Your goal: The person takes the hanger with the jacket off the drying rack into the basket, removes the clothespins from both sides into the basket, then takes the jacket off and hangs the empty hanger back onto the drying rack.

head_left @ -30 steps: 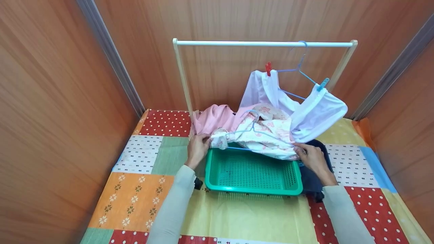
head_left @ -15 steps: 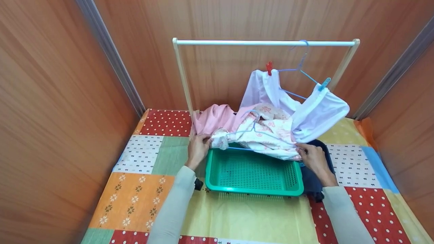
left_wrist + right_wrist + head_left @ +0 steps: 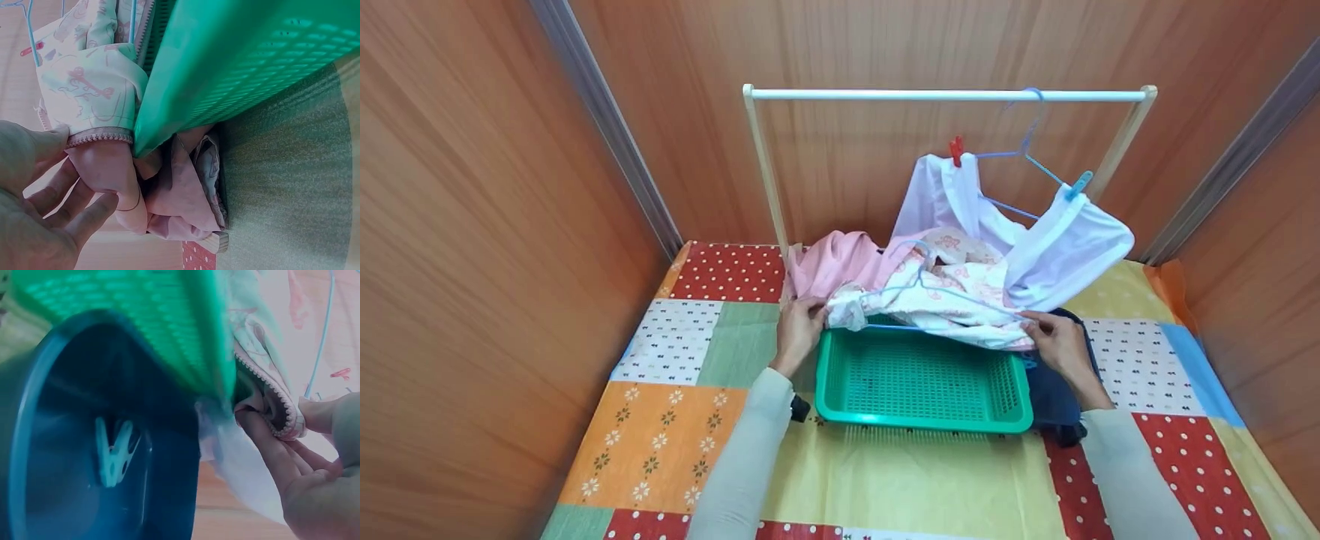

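A pink zippered garment (image 3: 840,262) with a white, pink-printed lining lies bunched over the back of the green basket (image 3: 922,425). Across the lining rests a blue wire hanger (image 3: 919,280), its hook toward the rack. My left hand (image 3: 799,334) pinches the garment's left edge between thumb and fingers; the zipper teeth (image 3: 101,138) show beside the thumb in the left wrist view. At the right edge, my right hand (image 3: 1062,346) pinches the cloth near the hanger's right corner. In the right wrist view, its thumb and fingers hold the zippered edge (image 3: 281,410).
Behind stands a rack with a white bar (image 3: 870,95). From it a blue hanger (image 3: 1024,142) carries a white garment (image 3: 1057,247), clipped by a red clothespin (image 3: 956,151) and a blue clothespin (image 3: 1079,184). A dark blue tub (image 3: 34,410) holds a light-blue clothespin (image 3: 115,455).
My right hand has moved slightly right and up, drawing the garment's right end with it. The left hand stays almost where it was.
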Available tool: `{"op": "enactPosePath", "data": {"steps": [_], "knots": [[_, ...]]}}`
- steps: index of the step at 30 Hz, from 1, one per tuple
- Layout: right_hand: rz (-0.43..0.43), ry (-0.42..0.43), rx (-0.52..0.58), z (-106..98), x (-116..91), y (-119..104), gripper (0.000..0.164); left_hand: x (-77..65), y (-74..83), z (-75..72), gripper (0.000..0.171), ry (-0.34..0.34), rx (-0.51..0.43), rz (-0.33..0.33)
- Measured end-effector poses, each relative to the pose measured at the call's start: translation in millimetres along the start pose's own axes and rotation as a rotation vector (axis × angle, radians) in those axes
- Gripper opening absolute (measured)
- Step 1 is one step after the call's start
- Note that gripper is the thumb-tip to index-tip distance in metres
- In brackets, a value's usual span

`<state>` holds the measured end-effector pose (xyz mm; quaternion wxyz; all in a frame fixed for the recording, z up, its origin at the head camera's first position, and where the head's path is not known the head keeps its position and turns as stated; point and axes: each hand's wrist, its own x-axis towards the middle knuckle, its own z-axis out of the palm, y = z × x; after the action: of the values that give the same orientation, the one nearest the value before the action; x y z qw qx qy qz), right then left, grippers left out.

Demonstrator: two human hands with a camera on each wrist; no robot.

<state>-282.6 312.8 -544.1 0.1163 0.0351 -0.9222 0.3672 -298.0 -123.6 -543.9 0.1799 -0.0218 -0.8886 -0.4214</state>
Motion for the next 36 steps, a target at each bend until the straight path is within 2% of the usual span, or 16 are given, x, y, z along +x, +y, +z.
{"op": "enactPosePath", "data": {"steps": [8,16,22,25,30,32,36], "knots": [[0.114,-0.011,0.138,-3.0,3.8,-8.4,0.029,0.6,-3.6,-0.5,0.015,0.01,-0.018,-0.016],[0.214,-0.04,0.366,-5.8,-2.4,1.7,0.036,0.4,-0.9,8.4,0.015,-0.007,-0.038,0.001],[0.277,-0.074,0.549,-0.3,-0.3,-0.3,0.042,2.6,-1.0,5.8,0.014,0.028,-0.021,0.018],[0.313,-0.079,0.67,2.0,1.1,-3.0,0.041,2.7,-2.9,4.2,0.013,0.035,-0.013,0.026],[0.371,-0.095,0.913,1.4,-0.8,-6.6,0.034,1.8,-5.1,2.5,0.013,0.016,-0.008,0.005],[0.39,-0.109,0.998,0.1,-1.4,-7.0,0.037,1.7,-5.3,1.9,0.013,0.009,-0.015,0.003],[0.424,-0.152,1.241,-1.4,-1.8,-5.9,0.044,2.2,-6.0,1.6,0.013,0.017,-0.032,0.029]]}}
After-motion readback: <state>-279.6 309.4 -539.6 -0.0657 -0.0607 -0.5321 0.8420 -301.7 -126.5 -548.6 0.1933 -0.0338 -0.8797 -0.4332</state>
